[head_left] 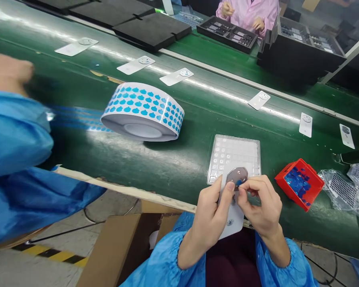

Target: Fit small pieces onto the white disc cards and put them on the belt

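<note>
My left hand (211,213) grips a flat white panel (231,231) by its left side, the thumb resting on the front. Near the panel's upper end sits a dark grey, rounded metal-looking plate (237,175). With thumb and forefinger pinched, my right hand (261,203) holds a small blue sticker (239,183) against that plate's lower part. Behind the panel a clear plastic tray (251,149) with small white pieces lies on the green bench. To the right stands a red box (312,185) of loose blue pieces (297,181).
A large roll of blue-dotted stickers (143,105) stands left of centre. Several white panels (173,76) lie along the green belt. At left is a co-worker's blue sleeve (14,131); across the bench, a person in pink (248,14) sits behind black trays (227,34). Plastic bags (341,191) lie far right.
</note>
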Tool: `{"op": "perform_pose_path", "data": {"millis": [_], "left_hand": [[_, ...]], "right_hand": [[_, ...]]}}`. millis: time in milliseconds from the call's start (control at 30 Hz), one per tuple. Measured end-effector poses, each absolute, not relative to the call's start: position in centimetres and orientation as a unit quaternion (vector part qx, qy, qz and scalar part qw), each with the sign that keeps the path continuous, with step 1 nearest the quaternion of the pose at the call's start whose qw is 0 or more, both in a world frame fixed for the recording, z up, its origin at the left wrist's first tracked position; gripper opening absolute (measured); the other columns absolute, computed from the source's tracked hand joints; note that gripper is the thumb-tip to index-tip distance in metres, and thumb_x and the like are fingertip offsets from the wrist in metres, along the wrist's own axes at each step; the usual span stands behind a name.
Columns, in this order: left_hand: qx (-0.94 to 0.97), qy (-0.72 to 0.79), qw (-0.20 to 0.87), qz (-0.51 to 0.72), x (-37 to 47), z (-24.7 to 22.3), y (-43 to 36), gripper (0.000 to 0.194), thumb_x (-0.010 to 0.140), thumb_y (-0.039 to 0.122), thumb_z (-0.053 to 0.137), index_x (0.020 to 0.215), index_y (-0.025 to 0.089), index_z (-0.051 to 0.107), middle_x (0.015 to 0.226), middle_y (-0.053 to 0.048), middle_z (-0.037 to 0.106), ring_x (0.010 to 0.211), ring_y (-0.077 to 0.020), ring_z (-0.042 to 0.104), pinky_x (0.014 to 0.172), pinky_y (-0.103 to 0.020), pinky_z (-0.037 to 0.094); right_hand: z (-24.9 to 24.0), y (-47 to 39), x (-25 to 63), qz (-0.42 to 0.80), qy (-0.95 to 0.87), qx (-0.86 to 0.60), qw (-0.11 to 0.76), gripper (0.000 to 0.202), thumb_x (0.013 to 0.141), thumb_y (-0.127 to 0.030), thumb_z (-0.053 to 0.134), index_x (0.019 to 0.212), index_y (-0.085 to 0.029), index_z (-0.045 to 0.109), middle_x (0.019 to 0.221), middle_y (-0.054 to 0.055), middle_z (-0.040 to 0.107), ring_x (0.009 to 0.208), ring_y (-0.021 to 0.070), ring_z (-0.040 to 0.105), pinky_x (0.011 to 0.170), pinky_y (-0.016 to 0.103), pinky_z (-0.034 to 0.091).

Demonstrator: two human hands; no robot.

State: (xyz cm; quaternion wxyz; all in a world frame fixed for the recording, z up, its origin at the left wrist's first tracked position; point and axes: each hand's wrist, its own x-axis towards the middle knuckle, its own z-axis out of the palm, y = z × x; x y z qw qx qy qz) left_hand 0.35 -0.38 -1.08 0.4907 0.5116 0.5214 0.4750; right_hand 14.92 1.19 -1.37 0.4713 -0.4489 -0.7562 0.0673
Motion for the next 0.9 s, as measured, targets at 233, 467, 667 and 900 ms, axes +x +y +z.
{"op": "perform_pose_path", "data": {"millis": [233,467,667,900], "left_hand": [[0.461,0.574,0.496,0.461,-1.5,-2.6,0.4,0.038,0.106,0.048,0.049,0.080,0.021,0.056,0.059,0.003,0.048,0.051,-0.0140,0.045,0.048,-0.025,0.035],[0.418,0.655,0.404,0.483,-4.7,-4.5,1.6,0.041,0.098,0.054,0.059,0.075,0.020,0.059,0.060,0.003,0.046,0.053,-0.0132,0.039,0.046,-0.024,0.030],[0.392,0.670,0.404,0.484,-5.8,-4.7,1.6,0.043,0.096,0.057,0.061,0.074,0.020,0.058,0.060,0.002,0.049,0.053,-0.0134,0.042,0.046,-0.024,0.031],[0.372,0.672,0.418,0.485,-6.2,-5.2,1.5,0.040,0.097,0.055,0.060,0.078,0.020,0.061,0.062,0.001,0.052,0.054,-0.0144,0.046,0.048,-0.024,0.036]], "right_hand": [[-1.6,0.2,22.1,-0.019,-0.609,-0.622,0.491,0.008,0.098,-0.023,0.070,0.100,-0.023,0.062,0.094,0.005,0.072,0.073,0.0201,0.073,0.061,0.031,0.057],[-3.2,-0.4,31.2,-0.025,-0.610,-0.770,0.188,0.039,0.105,-0.050,0.048,0.101,-0.020,0.073,0.116,0.016,0.074,0.097,0.0315,0.072,0.084,0.046,0.055],[-3.5,-1.6,31.9,-0.025,-0.590,-0.801,0.100,0.055,0.108,-0.056,0.039,0.116,-0.017,0.076,0.120,0.017,0.077,0.100,0.0378,0.072,0.078,0.048,0.054],[-1.5,-0.5,27.0,-0.135,-0.678,-0.704,0.164,0.043,0.112,-0.043,0.045,0.123,-0.013,0.074,0.126,0.024,0.069,0.122,0.0431,0.062,0.105,0.062,0.048]]}}
